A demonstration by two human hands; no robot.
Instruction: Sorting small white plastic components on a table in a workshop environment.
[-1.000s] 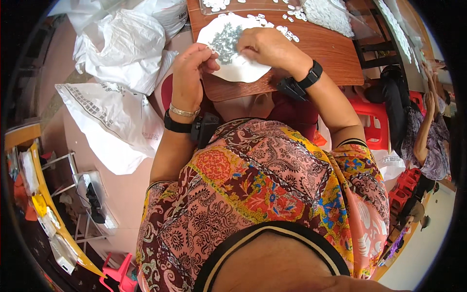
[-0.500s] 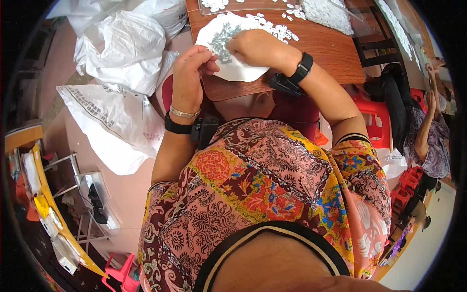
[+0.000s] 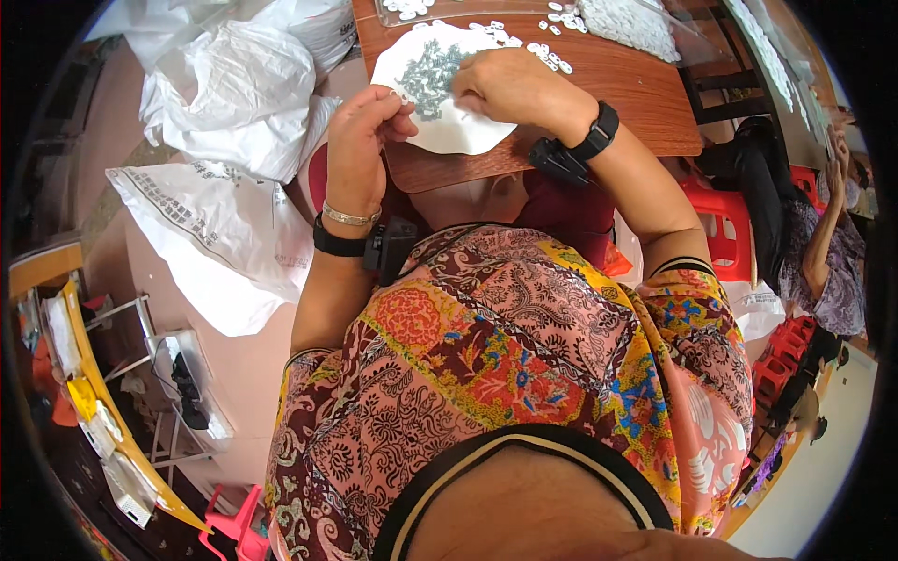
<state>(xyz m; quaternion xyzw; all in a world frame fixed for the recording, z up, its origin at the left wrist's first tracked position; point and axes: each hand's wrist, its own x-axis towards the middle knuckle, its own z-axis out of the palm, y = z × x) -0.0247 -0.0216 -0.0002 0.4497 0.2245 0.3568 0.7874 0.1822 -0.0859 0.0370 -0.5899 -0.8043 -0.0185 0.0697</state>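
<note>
both hands point(image 3: 360, 140) nearer white sheet point(image 3: 458, 131)

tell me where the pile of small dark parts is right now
In the head view, the pile of small dark parts lies on the white sheet, between the left hand and right hand.

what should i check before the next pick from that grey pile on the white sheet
1. Pile of small grey parts sits fully on the white round sheet: ok.
2. Sheet rests on the brown wooden table, though its near edge lies close to the table's edge: ok.
3. Right hand lies beside the pile, within reach: ok.
4. Left hand has fingertips pinched together at the sheet's edge; whether a part is between them: cannot tell.
5. Small white pieces lie scattered just beyond the right hand, apart from the grey ones: ok.
</note>
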